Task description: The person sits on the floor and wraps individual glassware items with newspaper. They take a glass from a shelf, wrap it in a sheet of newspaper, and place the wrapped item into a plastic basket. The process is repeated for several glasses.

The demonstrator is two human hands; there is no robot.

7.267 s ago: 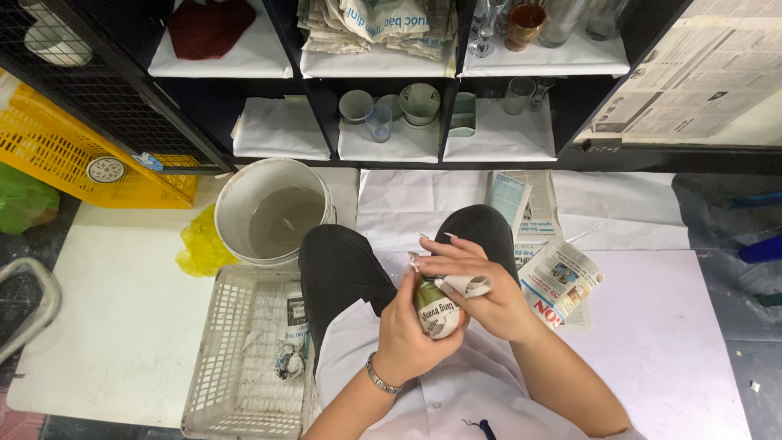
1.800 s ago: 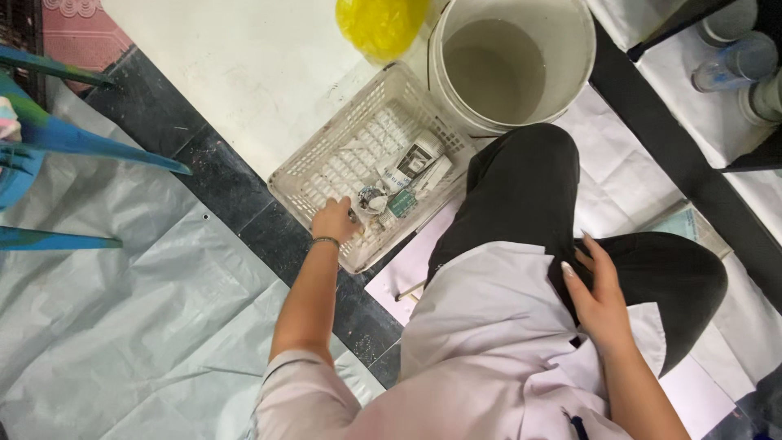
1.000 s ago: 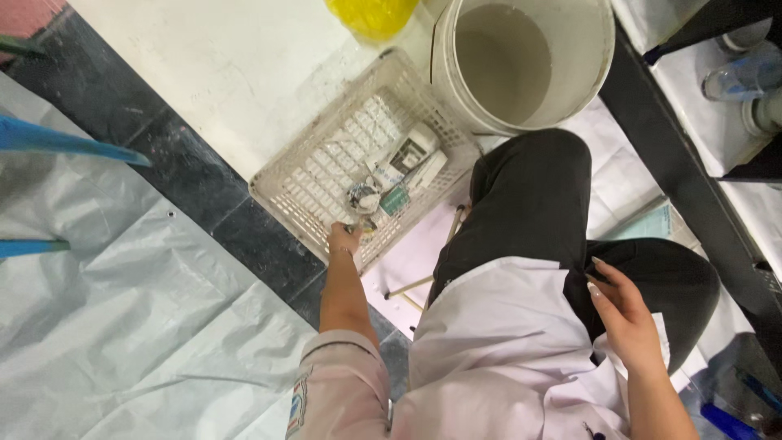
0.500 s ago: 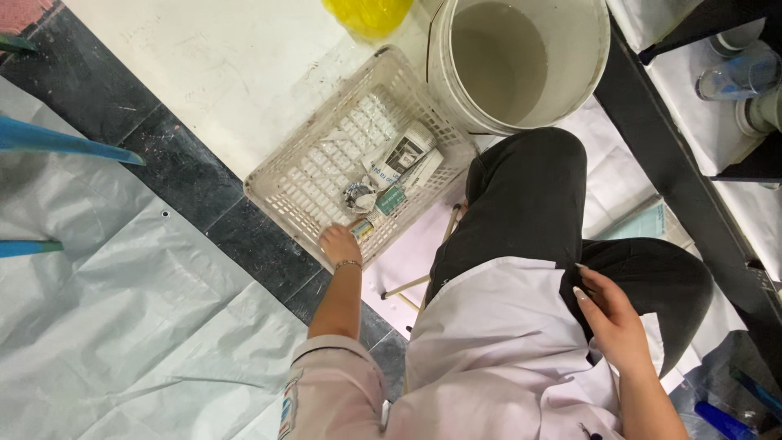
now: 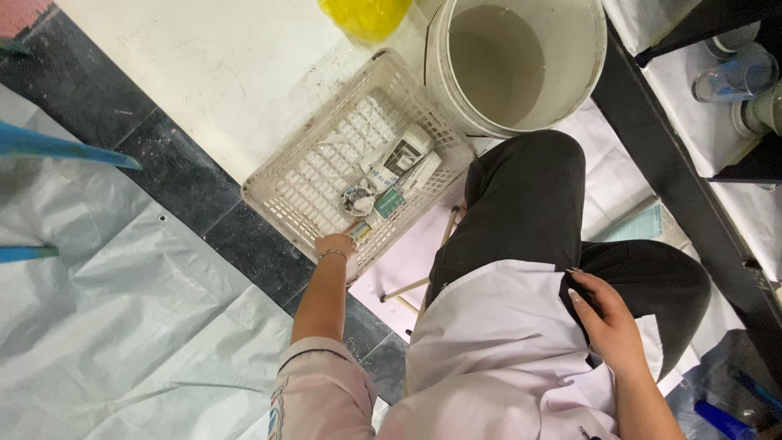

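My left hand [image 5: 338, 244] reaches into the near corner of a white plastic basket [image 5: 285, 175] on the floor and closes on a small item there, which I cannot identify. Just beyond my fingers lie a crumpled grey ball [image 5: 357, 200], a green-labelled packet [image 5: 388, 202] and a printed paper wrapper [image 5: 399, 156]. My right hand [image 5: 607, 318] rests on my thigh at the edge of my white apron, fingers loosely spread, holding nothing.
A white bucket [image 5: 570, 98] of cloudy water stands behind the basket, with a yellow bag [image 5: 366, 15] beside it. A black shelf frame [image 5: 684, 175] with glassware runs along the right. Grey plastic sheeting [image 5: 122, 326] covers the floor at left. Thin wooden sticks [image 5: 411, 289] lie by my knee.
Seven seconds ago both hands held a small bottle in my lap. Since then my view has turned left and my left hand has stayed in the basket, shifting toward its near corner.
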